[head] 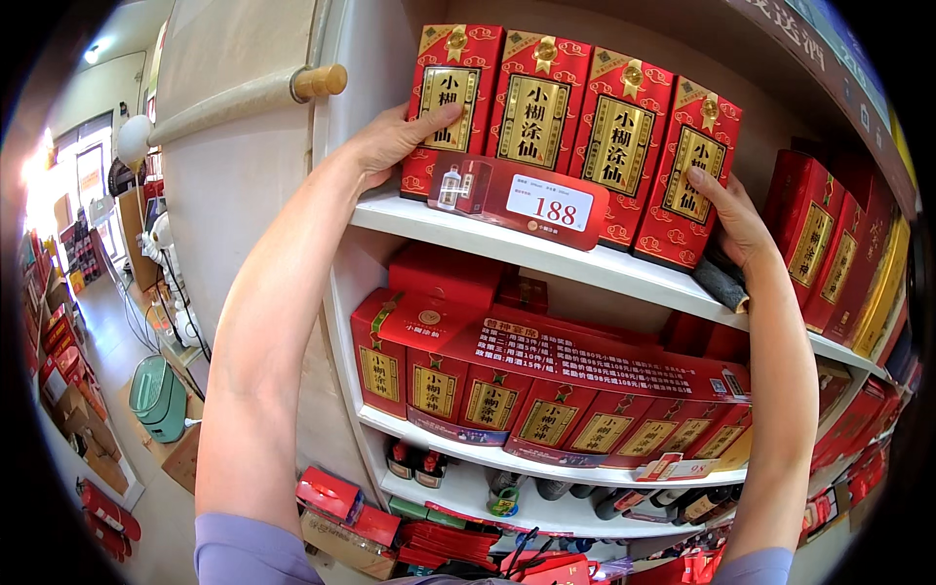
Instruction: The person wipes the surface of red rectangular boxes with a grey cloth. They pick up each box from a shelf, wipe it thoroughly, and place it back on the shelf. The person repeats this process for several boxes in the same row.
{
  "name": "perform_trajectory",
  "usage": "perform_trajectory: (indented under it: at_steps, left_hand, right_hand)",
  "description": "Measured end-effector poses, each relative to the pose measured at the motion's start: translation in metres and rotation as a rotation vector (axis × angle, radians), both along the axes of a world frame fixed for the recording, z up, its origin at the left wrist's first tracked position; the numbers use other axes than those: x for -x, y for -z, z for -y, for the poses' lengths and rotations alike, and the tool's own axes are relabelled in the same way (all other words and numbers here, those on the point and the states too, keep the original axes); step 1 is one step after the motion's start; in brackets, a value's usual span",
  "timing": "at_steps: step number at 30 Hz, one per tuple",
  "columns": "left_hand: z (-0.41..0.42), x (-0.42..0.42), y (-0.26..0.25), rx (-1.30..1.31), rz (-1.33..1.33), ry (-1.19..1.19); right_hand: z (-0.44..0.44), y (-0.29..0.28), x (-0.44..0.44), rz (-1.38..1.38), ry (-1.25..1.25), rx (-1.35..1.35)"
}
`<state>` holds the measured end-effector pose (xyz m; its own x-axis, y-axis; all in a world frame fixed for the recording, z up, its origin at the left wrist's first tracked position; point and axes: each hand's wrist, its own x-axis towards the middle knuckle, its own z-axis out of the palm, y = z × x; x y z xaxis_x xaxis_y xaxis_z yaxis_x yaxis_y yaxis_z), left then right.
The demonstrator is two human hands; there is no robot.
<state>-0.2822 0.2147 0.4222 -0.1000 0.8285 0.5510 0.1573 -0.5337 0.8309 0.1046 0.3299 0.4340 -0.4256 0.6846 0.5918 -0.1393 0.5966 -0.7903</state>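
Several red and gold liquor boxes stand side by side on the upper white shelf [468, 227]. My left hand [398, 139] lies against the leftmost box [462, 47], its thumb on the front and its fingers around the outer side. Against the rightmost box [669, 227], my right hand [731, 212] rests with the thumb on the front; its fingers are mostly hidden. Two boxes, one left of centre [534, 110] and one right of centre [621, 139], stand between them. A red price card [523, 201] is in front. A dark cloth-like roll [720, 284] lies by my right wrist.
More red boxes [804, 227] stand on the shelf to the right. Below are a row of boxed liquor [497, 398] under a printed red sheet [585, 351], and bottles [621, 504] lower down. A wooden-ended roller [322, 82] juts out at the left.
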Motion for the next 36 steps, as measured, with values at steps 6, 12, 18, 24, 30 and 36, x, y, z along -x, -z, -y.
perform_trajectory:
  at_steps: [6, 12, 18, 24, 30, 36]
  left_hand:
    - [-0.007, 0.007, 0.001, -0.022, 0.018, 0.043]
    - [-0.006, 0.006, -0.001, -0.012, -0.013, 0.061]
    - [-0.003, 0.002, -0.001, 0.017, -0.083, 0.064]
    - [-0.008, 0.011, -0.001, 0.019, -0.076, 0.037]
    - [-0.008, 0.008, 0.001, -0.015, -0.075, 0.044]
    - [-0.003, 0.0, 0.0, 0.0, -0.1, 0.049]
  right_hand:
    - [-0.011, 0.0, 0.002, -0.029, 0.029, -0.026]
    - [-0.007, 0.001, 0.004, -0.035, 0.007, -0.009]
    - [-0.01, 0.0, 0.001, -0.023, 0.05, -0.036]
    - [0.0, -0.001, 0.002, 0.004, 0.092, -0.042]
    - [0.001, 0.002, 0.003, 0.018, 0.138, -0.085]
    - [0.001, 0.002, 0.002, 0.019, 0.197, -0.136]
